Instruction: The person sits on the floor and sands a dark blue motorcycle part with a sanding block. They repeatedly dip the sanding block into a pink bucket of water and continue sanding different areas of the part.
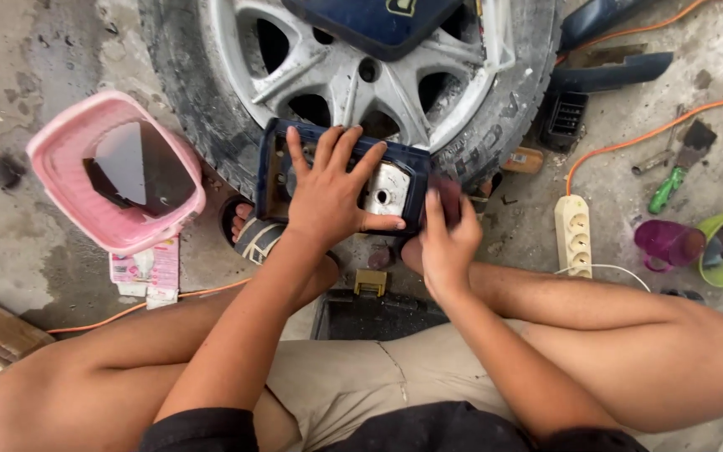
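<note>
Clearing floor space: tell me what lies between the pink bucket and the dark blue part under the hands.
In the head view, between the pink bucket and the dark blue part: bare tyre sidewall and a sandalled foot.

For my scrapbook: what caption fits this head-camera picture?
Left hand steadies a dark blue panel against a car wheel; right hand rubs its edge.

This was a rough car workshop floor. Just beyond the fingers lay a wheel (353, 75) on stained concrete; well right of them trailed an orange cable (654, 130), a power strip (573, 234) and a green-handled tool (665, 191).
</note>
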